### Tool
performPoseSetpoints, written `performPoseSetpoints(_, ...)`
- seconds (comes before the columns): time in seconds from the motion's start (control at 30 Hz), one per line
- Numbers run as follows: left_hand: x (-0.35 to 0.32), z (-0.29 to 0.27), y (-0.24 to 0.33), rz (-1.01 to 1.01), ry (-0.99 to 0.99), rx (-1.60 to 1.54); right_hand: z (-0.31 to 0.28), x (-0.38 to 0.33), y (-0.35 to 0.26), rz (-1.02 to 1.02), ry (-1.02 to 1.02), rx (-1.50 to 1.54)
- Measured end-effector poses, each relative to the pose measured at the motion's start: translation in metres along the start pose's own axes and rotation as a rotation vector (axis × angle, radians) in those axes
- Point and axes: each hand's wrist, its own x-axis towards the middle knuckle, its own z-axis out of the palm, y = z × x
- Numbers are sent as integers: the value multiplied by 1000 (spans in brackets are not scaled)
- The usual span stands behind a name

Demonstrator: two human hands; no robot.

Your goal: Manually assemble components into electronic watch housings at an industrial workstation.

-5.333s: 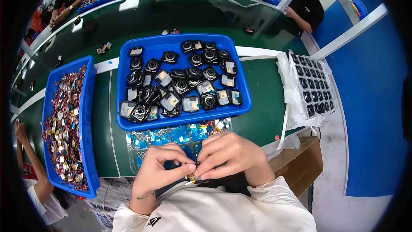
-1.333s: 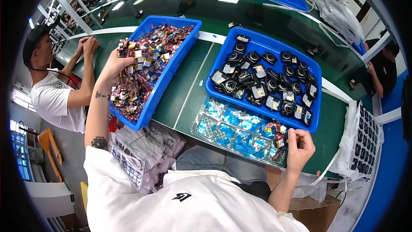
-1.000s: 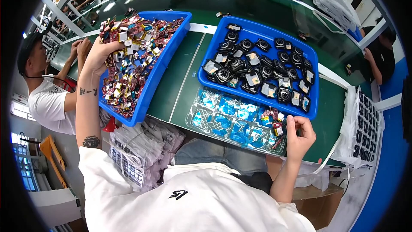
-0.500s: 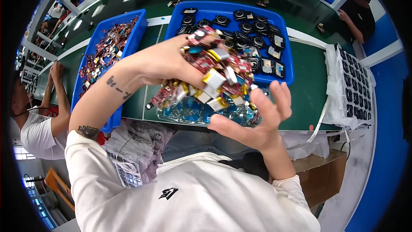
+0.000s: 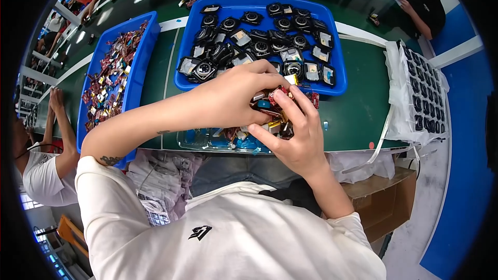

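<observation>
Toward the left of the table [image 5: 358,119], a blue bin [image 5: 137,75] stands slantwise, its near end at the near edge; its tall walls presumably keep the loose heap from sliding out. Right of it, at the near edge, lies a clear tray [image 5: 218,147], partly hidden by the hands. Just above it the left hand [image 5: 241,93] grasps a clump of small parts [image 5: 265,105] from the top, thumb below; more parts show on the tray's near side. The right hand [image 5: 302,142] curves round the clump's right side, thumb and fingers apart, likely to stop spills; whether it grips cannot be told. Behind both hands, a blue tray [image 5: 340,79] holds black cases [image 5: 205,70] mixed face up and face down, its raised rim probably containing them. At the right end, wrapping [image 5: 394,88] lies under rows of dark pieces [image 5: 428,93], perhaps for protection.
</observation>
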Motion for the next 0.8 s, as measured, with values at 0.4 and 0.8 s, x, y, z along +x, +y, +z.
performPoseSetpoints(0.4,-55,8,-21,83,143,281,-4,13,-12,61,-268,12)
performPoseSetpoints(0.8,-99,-2,-24,-48,231,621,3,28,-18,101,-482,-3)
